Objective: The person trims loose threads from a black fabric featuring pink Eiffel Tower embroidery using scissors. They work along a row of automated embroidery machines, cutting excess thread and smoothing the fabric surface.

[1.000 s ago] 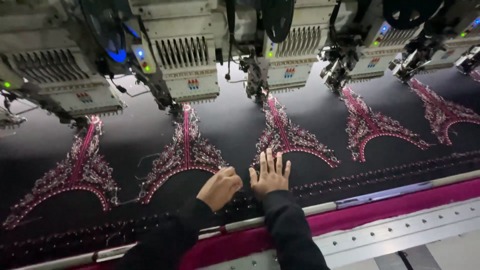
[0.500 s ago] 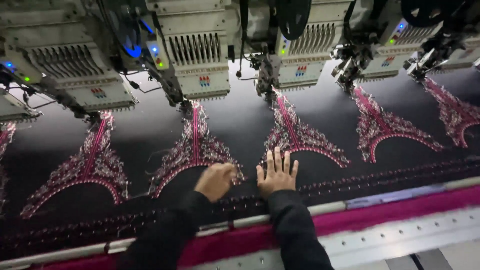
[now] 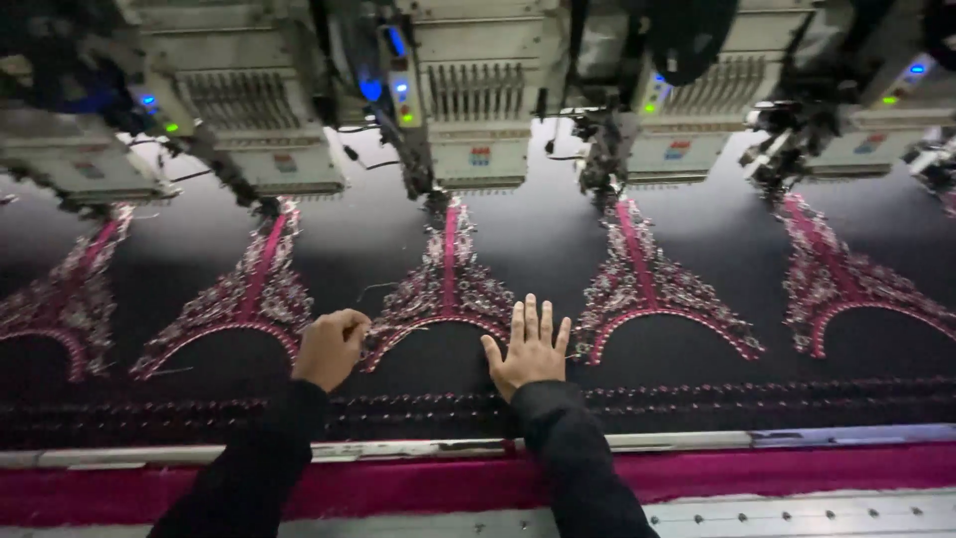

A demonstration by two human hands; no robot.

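Black fabric lies stretched flat under a row of embroidery heads, stitched with pink and silver arch-shaped motifs. My left hand is curled into a fist at the left foot of the middle motif; I cannot see whether anything is inside its fingers. My right hand lies flat on the fabric with fingers spread, under that motif's arch near its right foot. Both arms wear black sleeves.
The embroidery heads, with needles and small lit lamps, hang close over the tops of the motifs. A beaded border band runs along the fabric's near side. In front lie a pink strip and the machine's metal rail.
My hands have spread apart: the left hand has slid left to the motif's left foot. The right hand stays flat on the fabric. The view has shifted.
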